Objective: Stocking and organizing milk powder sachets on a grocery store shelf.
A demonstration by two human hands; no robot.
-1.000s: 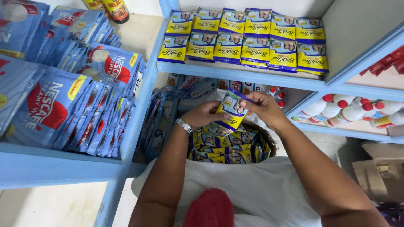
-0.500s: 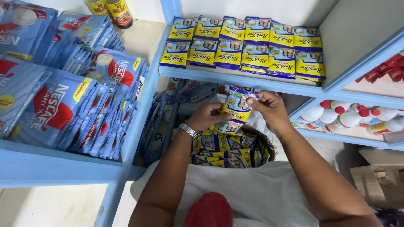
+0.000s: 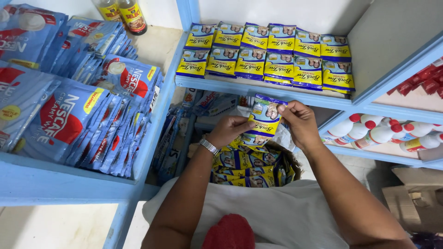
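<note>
The small blue-and-yellow foil sachet [image 3: 266, 117] is sitting higher than before, nearer the pale blue wooden shelf [image 3: 258, 86]. The left hand [image 3: 229, 130] and right hand [image 3: 300, 122] are pinching its edges above the open brown box of sachets [image 3: 251, 168].

— What do we log as hidden?
— The basket [image 3: 292, 164]: mostly covered by sachets and our arms. Lower-shelf packets [image 3: 207, 102]: shadowed, kind unclear.
— Cut off?
— Two bottles [image 3: 121, 14] at top edge; red packets [image 3: 427, 76] at right.
</note>
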